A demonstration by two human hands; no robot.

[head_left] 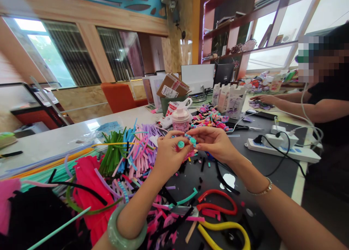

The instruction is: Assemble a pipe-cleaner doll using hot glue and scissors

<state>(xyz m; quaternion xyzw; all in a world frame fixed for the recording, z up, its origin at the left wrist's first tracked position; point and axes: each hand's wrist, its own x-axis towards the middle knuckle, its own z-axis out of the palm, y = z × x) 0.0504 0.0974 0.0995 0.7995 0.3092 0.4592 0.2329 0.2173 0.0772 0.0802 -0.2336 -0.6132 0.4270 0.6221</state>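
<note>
left hand (170,152) pinches a small teal piece (181,144) between thumb and fingertips. right hand (215,142) pinches a second teal piece (192,140) the same way. the hands are close together, above a heap of foam strips (141,152) in pink, purple, blue and green, on a dark table (283,177).

containers behind: clear jar (180,122) with white lid, full of pink bits too small to make out; green bin (167,104) with a cardboard box (172,85) resting in its mouth; row of white cardboard boxes (226,99), contents hidden. further along, a co-worker's hand (264,99) rests on purple bits (260,104).
</note>
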